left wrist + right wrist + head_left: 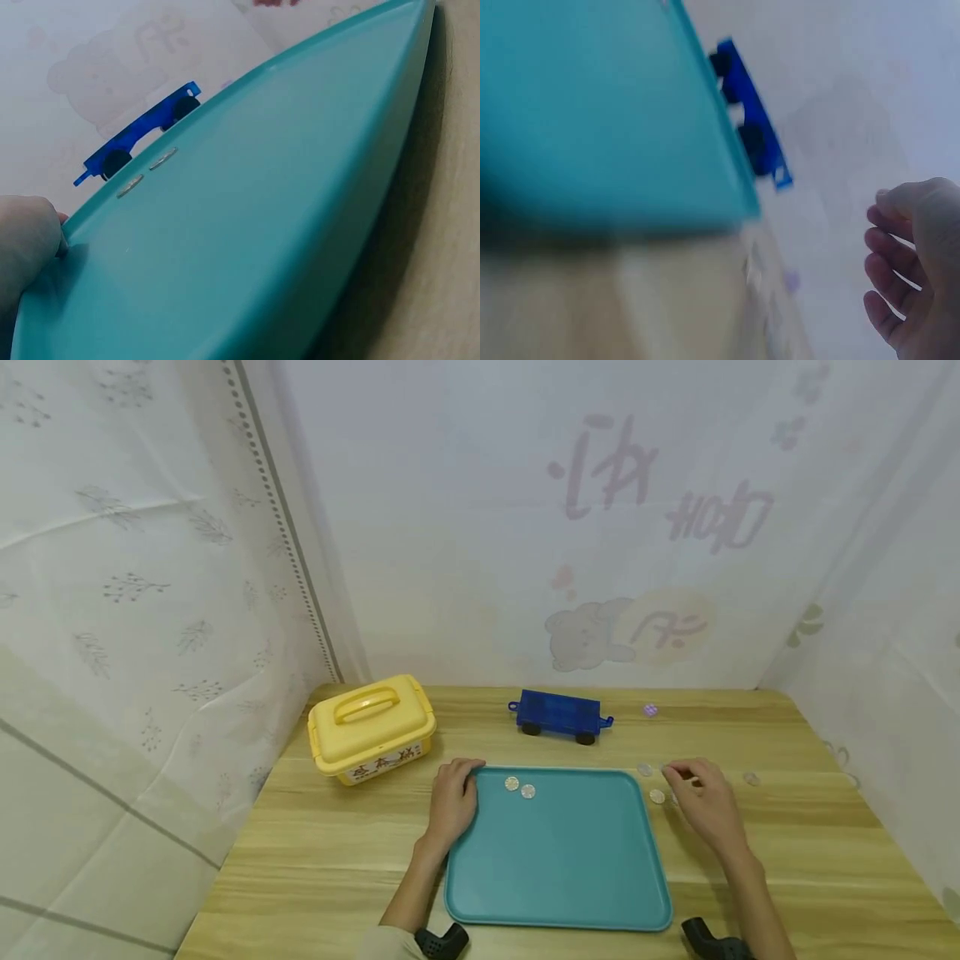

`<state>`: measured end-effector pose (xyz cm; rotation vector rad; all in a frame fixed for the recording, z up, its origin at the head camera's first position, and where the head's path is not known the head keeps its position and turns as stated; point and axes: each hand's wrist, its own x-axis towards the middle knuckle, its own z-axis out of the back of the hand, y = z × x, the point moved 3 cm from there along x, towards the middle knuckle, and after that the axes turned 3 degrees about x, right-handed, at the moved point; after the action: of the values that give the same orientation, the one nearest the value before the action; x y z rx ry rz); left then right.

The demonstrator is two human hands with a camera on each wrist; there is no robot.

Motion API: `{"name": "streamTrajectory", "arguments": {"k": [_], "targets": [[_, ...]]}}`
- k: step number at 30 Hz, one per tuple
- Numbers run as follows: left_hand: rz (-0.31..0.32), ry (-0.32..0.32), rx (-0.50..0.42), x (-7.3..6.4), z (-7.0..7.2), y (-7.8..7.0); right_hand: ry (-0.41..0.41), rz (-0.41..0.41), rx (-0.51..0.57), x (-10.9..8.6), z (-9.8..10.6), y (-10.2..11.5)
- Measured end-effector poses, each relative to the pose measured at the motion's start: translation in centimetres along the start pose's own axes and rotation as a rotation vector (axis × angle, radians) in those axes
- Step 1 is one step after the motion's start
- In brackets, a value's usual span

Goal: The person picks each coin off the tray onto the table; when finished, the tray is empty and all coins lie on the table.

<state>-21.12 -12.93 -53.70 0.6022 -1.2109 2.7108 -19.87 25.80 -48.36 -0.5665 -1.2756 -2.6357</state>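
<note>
My left hand (453, 799) grips the upper left corner of the teal tray (558, 868), its thumb inside the rim in the left wrist view. Two round coin-like tokens (512, 783) lie side by side in the tray near its far edge. My right hand (705, 802) hovers just right of the tray, above several similar tokens on the table, one of them a token (657, 797) near the rim. Its thumb and forefinger tips come together. A pale edge shows by the fingertips; whether they hold a token cannot be told. The right wrist view is blurred.
A yellow lidded box (371, 727) with a handle stands at the back left of the wooden table (315, 860). Behind the tray is a blue toy wagon (558, 713) with black wheels. A purple token (651, 710) and a lone clear token (752, 778) lie farther right.
</note>
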Motion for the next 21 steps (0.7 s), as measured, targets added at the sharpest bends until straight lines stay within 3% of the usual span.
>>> {"name": "streamTrajectory", "arguments": {"k": [6,13,18,21], "targets": [[0.011,0.016,-0.005,-0.1,0.2,0.0,0.115,0.152,0.008,2.3,-4.7,3.3],[0.021,0.028,-0.005,-0.4,-0.4,0.1,0.191,0.172,0.044,2.6,-10.2,5.3],[0.012,0.028,-0.004,-0.5,-0.5,0.1,0.183,0.208,0.05,2.5,-12.6,6.3],[0.003,0.008,-0.001,-0.3,-0.1,0.2,0.224,0.232,0.005,2.5,-13.9,7.0]]}}
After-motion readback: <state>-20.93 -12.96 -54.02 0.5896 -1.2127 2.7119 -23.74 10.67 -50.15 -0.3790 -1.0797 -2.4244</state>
